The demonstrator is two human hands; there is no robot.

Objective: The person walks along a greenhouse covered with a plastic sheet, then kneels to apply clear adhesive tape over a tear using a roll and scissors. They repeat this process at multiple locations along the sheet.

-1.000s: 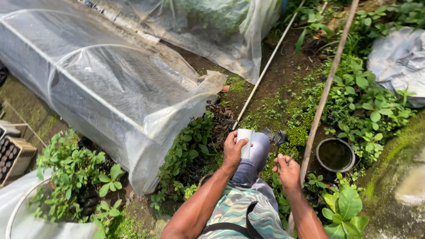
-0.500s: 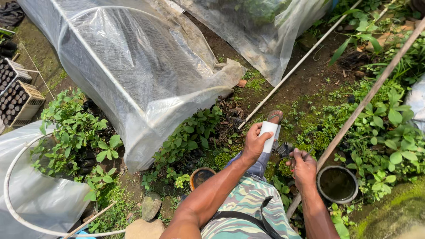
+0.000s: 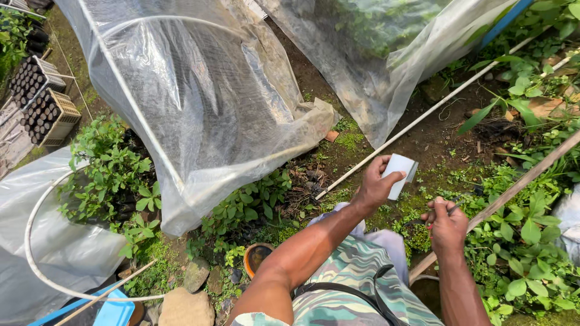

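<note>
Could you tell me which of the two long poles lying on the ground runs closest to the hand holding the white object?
The thin white pole: it passes just beside the left hand, while the thicker brown pole lies by the right hand.

Can't really make out the small dark tool with a bit of red [image 3: 436, 216] in the right hand [image 3: 448, 226], fingers cover most of it. Just below the left hand [image 3: 374, 188], the orange round pot [image 3: 257, 256] sits half buried in leaves.

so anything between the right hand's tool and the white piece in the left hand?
Nothing visible. The left hand holds the white piece up; the right hand grips a thin tool beside it, with an open gap between them.
</note>
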